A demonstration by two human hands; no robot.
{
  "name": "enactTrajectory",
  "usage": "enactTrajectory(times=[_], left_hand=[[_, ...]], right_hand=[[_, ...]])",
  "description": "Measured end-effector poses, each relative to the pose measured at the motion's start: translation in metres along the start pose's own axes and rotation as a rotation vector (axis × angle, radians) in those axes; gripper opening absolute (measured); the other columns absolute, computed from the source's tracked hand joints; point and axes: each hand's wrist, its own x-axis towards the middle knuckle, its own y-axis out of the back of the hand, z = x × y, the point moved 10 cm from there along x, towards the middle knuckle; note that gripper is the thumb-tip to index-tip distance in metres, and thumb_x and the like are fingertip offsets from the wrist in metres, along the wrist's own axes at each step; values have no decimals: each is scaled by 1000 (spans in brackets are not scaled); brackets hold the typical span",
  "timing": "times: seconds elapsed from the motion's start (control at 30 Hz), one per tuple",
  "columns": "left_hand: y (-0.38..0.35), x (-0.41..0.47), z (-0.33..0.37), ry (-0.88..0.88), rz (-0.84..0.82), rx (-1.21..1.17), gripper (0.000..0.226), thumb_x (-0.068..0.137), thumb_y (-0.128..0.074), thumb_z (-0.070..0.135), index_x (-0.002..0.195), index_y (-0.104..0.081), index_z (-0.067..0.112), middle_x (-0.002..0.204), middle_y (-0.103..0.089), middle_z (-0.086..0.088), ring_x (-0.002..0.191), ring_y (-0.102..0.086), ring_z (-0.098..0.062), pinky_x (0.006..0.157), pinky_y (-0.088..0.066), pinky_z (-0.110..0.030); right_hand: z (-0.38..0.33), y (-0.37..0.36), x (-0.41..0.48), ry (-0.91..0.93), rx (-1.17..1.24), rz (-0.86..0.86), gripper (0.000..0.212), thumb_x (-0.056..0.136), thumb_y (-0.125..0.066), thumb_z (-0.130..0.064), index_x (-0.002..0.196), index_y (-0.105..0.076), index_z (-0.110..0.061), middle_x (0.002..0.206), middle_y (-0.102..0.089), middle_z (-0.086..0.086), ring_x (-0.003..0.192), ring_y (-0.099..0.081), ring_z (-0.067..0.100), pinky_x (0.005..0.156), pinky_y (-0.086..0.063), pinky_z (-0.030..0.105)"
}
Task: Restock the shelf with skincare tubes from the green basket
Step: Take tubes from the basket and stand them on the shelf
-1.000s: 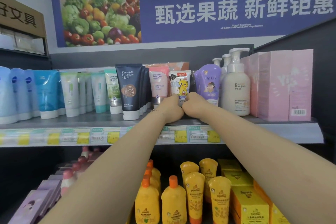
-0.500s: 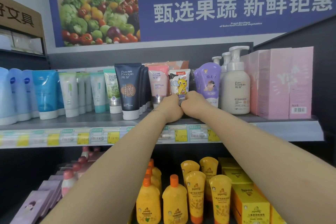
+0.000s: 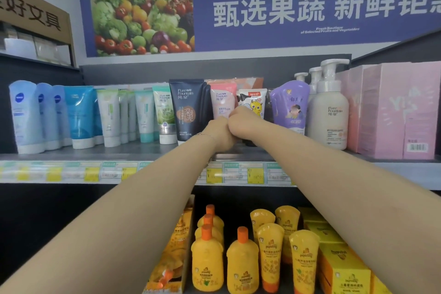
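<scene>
On the upper shelf (image 3: 152,154), a small white cartoon tube (image 3: 253,99) with a yellow animal stands between a pink tube (image 3: 223,101) and a purple pouch (image 3: 290,107). My right hand (image 3: 243,120) is curled over the cartoon tube's lower front and grips it. Touching it from the left, my left hand (image 3: 220,135) is curled at the tube's foot, beside the pink tube's base. The fingertips of both hands are hidden. The green basket is out of view.
A dark Pure Fountain tube (image 3: 187,110) stands just left of my hands, with rows of green, white and blue tubes (image 3: 78,116) beyond it. White pump bottles (image 3: 328,114) and pink boxes (image 3: 393,112) fill the right. Yellow bottles (image 3: 207,260) stand on the lower shelf.
My right hand has slid up the front of the cartoon tube and covers more of it. My left hand stays low at its foot, still touching the right.
</scene>
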Motion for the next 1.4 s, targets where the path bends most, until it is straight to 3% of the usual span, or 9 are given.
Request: enactTrajectory(times=[0.17,0.23,0.47,0.6,0.73,0.87,1.03,1.2,1.4], left_hand=[[0,15,-6,36,-29,24,34,96,-45,15,127,-55,6,125,-59,-14,114,-56,-29,87,-43,-29],[-3,19,-9,29,-36,13,33,96,-45,14,126,-55,6,125,-59,-15,113,-56,-30,87,-43,-30],[-18,26,-16,32,-93,4,36,96,-45,10,131,-52,4,132,-55,-16,121,-52,-29,96,-41,-30],[-20,28,-16,5,-76,5,36,96,-45,9,131,-52,4,132,-55,-16,123,-51,-29,97,-40,-31],[-22,30,-18,-7,-62,16,35,95,-46,10,129,-55,6,130,-57,-15,119,-54,-29,95,-42,-31],[-20,29,-16,-7,-49,27,35,96,-44,12,129,-54,6,129,-57,-15,119,-54,-29,93,-42,-31],[-10,23,-11,-22,-13,16,33,95,-48,20,125,-57,8,124,-61,-14,113,-57,-30,86,-44,-30],[11,10,-8,-20,51,-120,29,86,-61,23,110,-66,6,110,-66,-14,94,-60,-29,72,-39,-27],[28,-16,6,-96,100,-96,18,87,-60,15,101,-69,10,106,-68,-9,96,-61,-23,78,-44,-26]], right_hand=[[4,-4,11,-105,113,9,30,98,-40,-6,127,-47,-1,121,-53,18,106,-53,28,83,-44,30],[5,-9,17,-128,119,-1,31,98,-39,-5,127,-46,-1,124,-52,19,102,-51,26,80,-43,30],[13,-25,27,-138,148,-27,33,96,-38,-3,126,-48,4,94,-48,15,89,-44,27,73,-36,30],[15,-27,29,-129,130,-20,30,96,-39,-4,123,-50,6,76,-42,9,78,-45,23,57,-35,26],[15,-26,30,-134,100,5,29,97,-40,-7,123,-50,4,94,-45,13,86,-44,23,57,-35,25],[17,-26,30,-159,129,-4,29,97,-41,-6,122,-50,3,85,-45,12,77,-46,22,64,-37,27],[14,-15,23,-142,134,11,28,96,-44,-8,121,-51,0,101,-50,16,88,-47,25,69,-39,29],[-1,11,3,33,-28,24,22,91,-45,-8,110,-56,-1,94,-51,12,84,-49,23,56,-38,24],[0,30,-32,183,-187,22,21,83,-47,-8,63,-45,-13,67,-48,5,65,-47,22,52,-34,25]])
